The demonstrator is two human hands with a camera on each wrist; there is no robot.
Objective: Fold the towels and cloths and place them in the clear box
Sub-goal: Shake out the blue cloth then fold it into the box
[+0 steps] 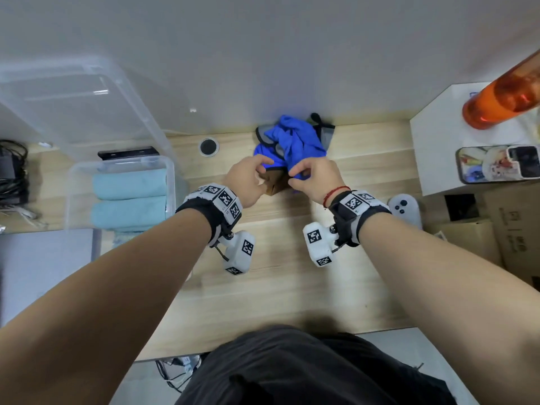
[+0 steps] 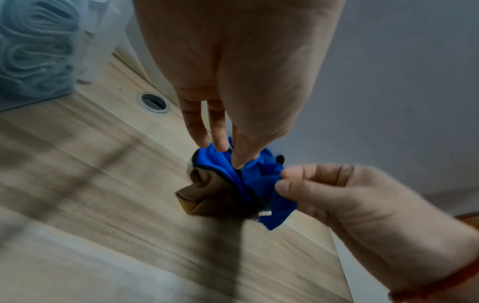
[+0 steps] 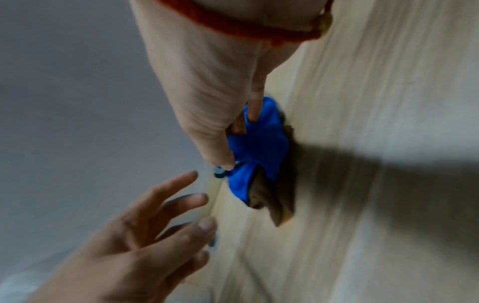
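Note:
A crumpled blue cloth (image 1: 295,138) (image 2: 251,180) (image 3: 259,143) lies at the back of the wooden desk against the wall. It sits on a grey, dark-edged cloth (image 1: 328,134) and a brown cloth (image 1: 274,184) (image 2: 210,194) (image 3: 274,201). My right hand (image 1: 298,173) (image 2: 281,180) (image 3: 239,142) pinches the blue cloth's near edge between thumb and forefinger. My left hand (image 1: 258,171) (image 2: 225,151) (image 3: 191,209) is at the cloth's left edge with fingers spread, gripping nothing. The clear box (image 1: 172,182) at the left holds rolled pale teal towels (image 1: 128,197) (image 2: 33,51).
The box's clear lid (image 1: 87,92) leans on the wall behind it. A cable hole (image 1: 209,146) sits between box and cloths. To the right are a white block (image 1: 438,141) with an orange bottle (image 1: 502,97) and a phone (image 1: 496,163), a white controller (image 1: 406,209) and cardboard boxes (image 1: 511,229).

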